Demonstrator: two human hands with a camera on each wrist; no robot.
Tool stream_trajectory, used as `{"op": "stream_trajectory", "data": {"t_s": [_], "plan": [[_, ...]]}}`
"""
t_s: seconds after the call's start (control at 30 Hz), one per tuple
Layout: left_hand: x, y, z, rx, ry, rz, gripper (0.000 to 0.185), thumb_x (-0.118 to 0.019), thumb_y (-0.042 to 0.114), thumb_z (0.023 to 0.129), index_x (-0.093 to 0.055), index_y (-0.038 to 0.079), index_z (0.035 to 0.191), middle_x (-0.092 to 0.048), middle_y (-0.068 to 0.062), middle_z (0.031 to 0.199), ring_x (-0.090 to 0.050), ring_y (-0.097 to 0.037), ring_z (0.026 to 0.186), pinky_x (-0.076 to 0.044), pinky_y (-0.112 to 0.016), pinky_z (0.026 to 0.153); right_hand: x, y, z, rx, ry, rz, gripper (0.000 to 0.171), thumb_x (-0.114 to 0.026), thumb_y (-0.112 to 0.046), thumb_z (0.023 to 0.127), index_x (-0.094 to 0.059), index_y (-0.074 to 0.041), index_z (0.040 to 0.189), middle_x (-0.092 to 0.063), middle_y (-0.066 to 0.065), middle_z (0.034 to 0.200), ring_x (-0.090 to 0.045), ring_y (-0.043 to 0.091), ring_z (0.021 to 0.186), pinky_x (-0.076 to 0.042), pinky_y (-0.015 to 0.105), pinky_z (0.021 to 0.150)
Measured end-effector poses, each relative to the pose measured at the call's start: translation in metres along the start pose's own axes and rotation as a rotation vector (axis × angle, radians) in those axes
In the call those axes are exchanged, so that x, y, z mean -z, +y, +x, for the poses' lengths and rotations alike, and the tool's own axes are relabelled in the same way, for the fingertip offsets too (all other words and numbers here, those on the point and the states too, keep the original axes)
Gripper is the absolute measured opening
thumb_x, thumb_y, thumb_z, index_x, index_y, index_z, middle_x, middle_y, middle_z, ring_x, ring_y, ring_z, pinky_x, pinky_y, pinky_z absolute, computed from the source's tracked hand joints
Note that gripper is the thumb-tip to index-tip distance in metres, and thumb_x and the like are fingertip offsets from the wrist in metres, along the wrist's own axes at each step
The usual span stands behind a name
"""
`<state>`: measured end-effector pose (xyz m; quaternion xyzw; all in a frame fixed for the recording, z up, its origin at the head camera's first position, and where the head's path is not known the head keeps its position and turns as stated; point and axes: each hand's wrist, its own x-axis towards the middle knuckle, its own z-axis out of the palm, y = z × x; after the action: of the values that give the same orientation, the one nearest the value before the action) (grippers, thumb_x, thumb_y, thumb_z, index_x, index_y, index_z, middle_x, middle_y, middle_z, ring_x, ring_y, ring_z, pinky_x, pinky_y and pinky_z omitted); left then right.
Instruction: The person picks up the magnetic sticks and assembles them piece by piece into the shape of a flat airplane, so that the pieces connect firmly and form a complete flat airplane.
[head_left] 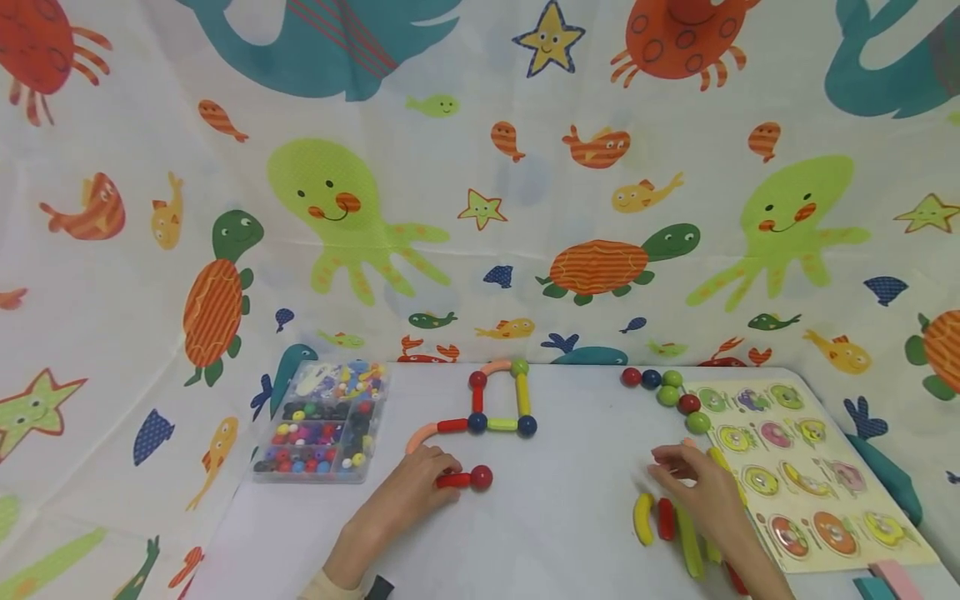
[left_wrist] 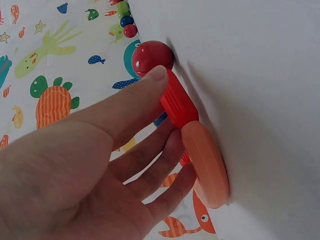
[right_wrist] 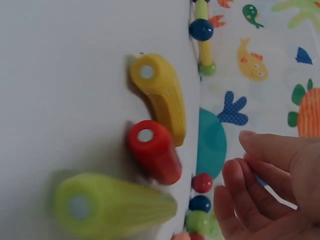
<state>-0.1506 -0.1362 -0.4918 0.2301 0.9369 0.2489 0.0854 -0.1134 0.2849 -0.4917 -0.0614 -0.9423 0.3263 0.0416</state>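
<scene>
My left hand (head_left: 417, 490) pinches a short red rod (left_wrist: 178, 102) between thumb and fingers, with a red ball (head_left: 482, 477) on its end. A peach curved rod (left_wrist: 205, 162) meets the red rod's other end in the left wrist view. Behind this hand, balls and rods form a joined shape, with a blue ball (head_left: 477, 422) at one corner. My right hand (head_left: 701, 487), fingers loosely bent and holding nothing, hovers over loose rods at the right. Near it lie a yellow curved rod (right_wrist: 167, 97), a red rod (right_wrist: 156, 152) and a green rod (right_wrist: 120, 205), with grey discs in their ends.
A clear compartment box (head_left: 318, 425) of coloured beads stands at the left. A puzzle board (head_left: 817, 475) with food pictures lies at the right, with several loose balls (head_left: 667, 396) by its far corner. Pink and teal blocks (head_left: 896, 577) sit front right. A sea-animal cloth (head_left: 480, 179) hangs behind.
</scene>
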Motion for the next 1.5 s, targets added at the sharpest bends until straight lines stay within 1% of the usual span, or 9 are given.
{"op": "stream_trajectory", "data": {"t_s": [0.13, 0.27, 0.37, 0.5, 0.7, 0.93, 1.23, 1.37, 1.5], "plan": [[0.000, 0.000, 0.000, -0.001, -0.002, -0.008, 0.036, -0.083, 0.024, 0.084, -0.073, 0.013, 0.118, -0.066, 0.004, 0.104, -0.054, -0.009, 0.095, -0.055, -0.030, 0.087, 0.005, 0.008, -0.017, -0.078, -0.060, -0.018, 0.034, -0.077, -0.031, 0.090, -0.070, -0.017, 0.120, -0.073, -0.003, 0.107, -0.067, 0.015, 0.097, -0.052, 0.021, 0.078], [0.000, 0.000, -0.001, 0.000, -0.003, -0.009, 0.036, -0.083, 0.023, 0.084, -0.073, 0.013, 0.117, -0.066, 0.004, 0.103, -0.054, -0.010, 0.095, -0.055, -0.031, 0.087, 0.009, 0.015, -0.030, -0.134, -0.127, -0.051, 0.045, -0.077, -0.046, 0.087, -0.070, -0.019, 0.123, -0.073, -0.002, 0.112, -0.066, 0.016, 0.101, -0.054, 0.038, 0.087], [0.000, 0.000, -0.001, 0.003, -0.001, -0.009, 0.036, -0.084, 0.023, 0.084, -0.073, 0.014, 0.117, -0.066, 0.005, 0.103, -0.055, -0.011, 0.095, -0.055, -0.031, 0.087, 0.010, 0.020, -0.036, -0.121, -0.152, -0.068, 0.051, -0.078, -0.048, 0.086, -0.068, -0.017, 0.125, -0.072, 0.001, 0.118, -0.065, 0.020, 0.103, -0.054, 0.047, 0.090], [-0.001, -0.001, 0.000, 0.000, 0.000, -0.012, 0.036, -0.084, 0.023, 0.084, -0.073, 0.014, 0.117, -0.065, 0.005, 0.101, -0.055, -0.011, 0.095, -0.055, -0.031, 0.086, 0.007, 0.026, -0.042, -0.056, -0.162, -0.087, 0.052, -0.082, -0.042, 0.083, -0.067, -0.017, 0.125, -0.070, 0.002, 0.122, -0.066, 0.021, 0.105, -0.055, 0.043, 0.090], [-0.003, -0.002, 0.000, 0.003, -0.001, -0.021, 0.035, -0.084, 0.024, 0.084, -0.073, 0.014, 0.116, -0.065, 0.006, 0.100, -0.054, -0.010, 0.094, -0.055, -0.029, 0.085, 0.002, 0.032, -0.044, 0.011, -0.165, -0.124, 0.055, -0.085, -0.046, 0.077, -0.068, -0.020, 0.123, -0.069, 0.000, 0.123, -0.065, 0.020, 0.107, -0.056, 0.041, 0.090], [-0.003, -0.002, 0.001, 0.002, 0.001, -0.018, 0.036, -0.084, 0.024, 0.084, -0.073, 0.014, 0.117, -0.066, 0.006, 0.102, -0.053, -0.009, 0.094, -0.055, -0.030, 0.086, 0.002, 0.034, -0.040, 0.021, -0.195, -0.140, 0.059, -0.087, -0.044, 0.075, -0.068, -0.019, 0.124, -0.066, 0.005, 0.128, -0.062, 0.025, 0.110, -0.054, 0.047, 0.093], [-0.002, -0.001, 0.001, 0.020, -0.019, -0.025, 0.037, -0.084, 0.024, 0.084, -0.073, 0.015, 0.118, -0.064, 0.007, 0.100, -0.052, -0.010, 0.094, -0.053, -0.029, 0.083, -0.001, 0.035, -0.033, 0.010, -0.199, -0.171, 0.057, -0.087, -0.044, 0.075, -0.068, -0.022, 0.124, -0.064, 0.006, 0.132, -0.058, 0.020, 0.102, -0.053, 0.045, 0.090], [-0.002, -0.001, 0.001, 0.019, -0.017, -0.020, 0.037, -0.084, 0.024, 0.084, -0.073, 0.015, 0.118, -0.064, 0.007, 0.100, -0.052, -0.010, 0.093, -0.053, -0.028, 0.083, -0.002, 0.035, -0.030, 0.019, -0.191, -0.163, 0.057, -0.087, -0.045, 0.073, -0.069, -0.024, 0.123, -0.067, 0.003, 0.129, -0.057, 0.018, 0.101, -0.051, 0.046, 0.090], [-0.003, -0.001, 0.002, 0.010, -0.010, -0.012, 0.036, -0.084, 0.024, 0.083, -0.073, 0.015, 0.117, -0.064, 0.008, 0.099, -0.051, -0.009, 0.093, -0.053, -0.027, 0.083, -0.004, 0.034, -0.027, 0.034, -0.178, -0.130, 0.057, -0.088, -0.045, 0.073, -0.068, -0.025, 0.123, -0.069, -0.002, 0.125, -0.058, 0.020, 0.107, -0.050, 0.050, 0.096]]}}
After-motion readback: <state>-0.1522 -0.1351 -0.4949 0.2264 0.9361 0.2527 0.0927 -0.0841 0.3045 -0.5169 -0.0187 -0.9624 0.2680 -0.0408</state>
